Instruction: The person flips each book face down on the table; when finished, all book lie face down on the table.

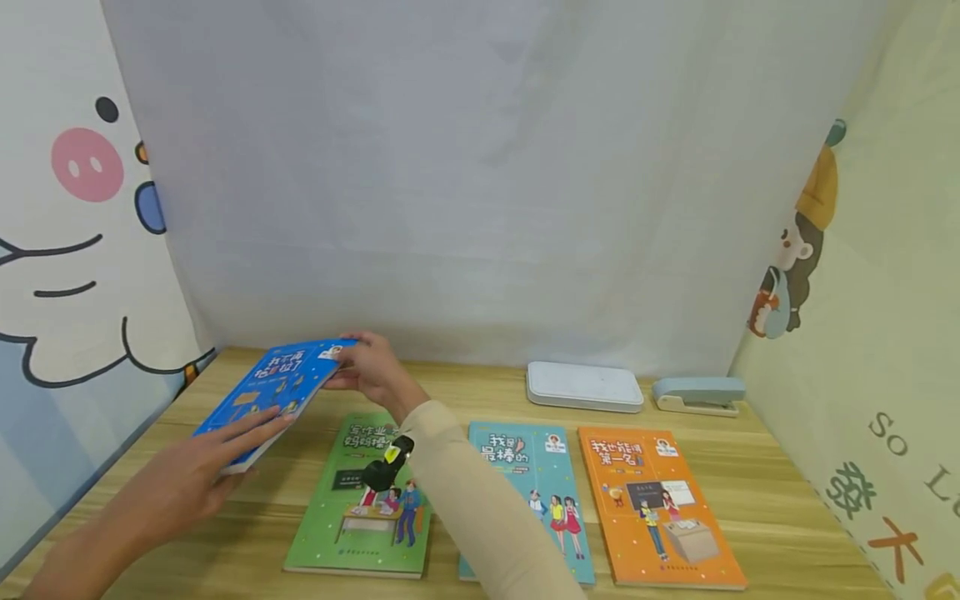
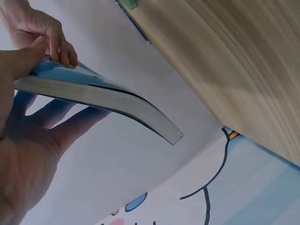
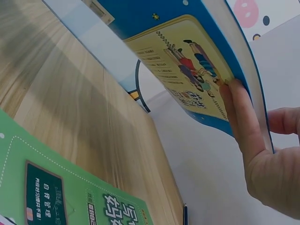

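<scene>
Both hands hold a blue paperback book (image 1: 258, 383), raised and tilted above the left part of the table. My left hand (image 1: 176, 475) grips its near edge; in the left wrist view, the thumb and the spread fingers lie on opposite sides of the book, whose page block (image 2: 108, 97) bends. At its far right corner, my right hand (image 1: 375, 367) pinches the book between thumb and fingers. The back cover, with a yellow panel (image 3: 159, 56), shows in the right wrist view. Below the right forearm lies a green book (image 1: 318, 521), partly covered by the sleeve.
A light-blue book (image 1: 558, 492) and an orange book (image 1: 630, 533) lie face up to the right of the green one. Behind them sit a white flat case (image 1: 583, 386) and a blue-grey stapler (image 1: 699, 389). Printed cloth hangs around the wooden table (image 1: 787, 517).
</scene>
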A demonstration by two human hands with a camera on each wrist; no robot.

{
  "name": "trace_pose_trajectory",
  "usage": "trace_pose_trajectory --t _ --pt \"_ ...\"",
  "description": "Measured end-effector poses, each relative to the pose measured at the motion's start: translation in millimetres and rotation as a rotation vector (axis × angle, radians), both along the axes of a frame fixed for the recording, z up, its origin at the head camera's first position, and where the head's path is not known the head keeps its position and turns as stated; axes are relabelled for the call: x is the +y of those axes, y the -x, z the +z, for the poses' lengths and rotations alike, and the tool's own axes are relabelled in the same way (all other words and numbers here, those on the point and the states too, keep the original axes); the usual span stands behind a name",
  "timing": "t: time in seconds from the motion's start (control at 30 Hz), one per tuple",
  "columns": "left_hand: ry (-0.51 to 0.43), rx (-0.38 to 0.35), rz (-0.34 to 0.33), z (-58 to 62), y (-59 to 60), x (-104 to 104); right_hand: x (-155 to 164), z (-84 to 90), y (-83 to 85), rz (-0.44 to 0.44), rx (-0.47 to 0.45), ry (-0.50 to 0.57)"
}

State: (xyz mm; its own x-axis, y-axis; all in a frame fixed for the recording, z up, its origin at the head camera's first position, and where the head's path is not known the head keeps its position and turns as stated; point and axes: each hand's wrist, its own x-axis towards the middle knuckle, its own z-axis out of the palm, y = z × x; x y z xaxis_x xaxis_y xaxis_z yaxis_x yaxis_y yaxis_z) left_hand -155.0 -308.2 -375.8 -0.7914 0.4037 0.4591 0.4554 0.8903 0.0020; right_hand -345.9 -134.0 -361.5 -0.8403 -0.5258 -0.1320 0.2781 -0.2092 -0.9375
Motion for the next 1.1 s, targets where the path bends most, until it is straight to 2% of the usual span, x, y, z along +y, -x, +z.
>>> trace_pose_trajectory --t 0.23,0.5,0.73,1.1 --pt "-0.036 -0.027 0.047 7.3 -4.9 2.7 2.1 1.6 -1.6 0.001 0.002 -0.017" --pt "-0.052 0.106 0.020 6.2 -4.3 3.2 4.0 -0.3 -1.6 0.006 -0.011 -0.020" --pt "-0.074 0.268 -0.006 3.2 -3.6 2.4 5.5 2.5 -2.3 0.059 -0.040 0.027" --pt "-0.113 0.338 0.035 0.0 -2.9 -2.9 5.9 11.7 -8.2 0.143 -0.027 0.070"
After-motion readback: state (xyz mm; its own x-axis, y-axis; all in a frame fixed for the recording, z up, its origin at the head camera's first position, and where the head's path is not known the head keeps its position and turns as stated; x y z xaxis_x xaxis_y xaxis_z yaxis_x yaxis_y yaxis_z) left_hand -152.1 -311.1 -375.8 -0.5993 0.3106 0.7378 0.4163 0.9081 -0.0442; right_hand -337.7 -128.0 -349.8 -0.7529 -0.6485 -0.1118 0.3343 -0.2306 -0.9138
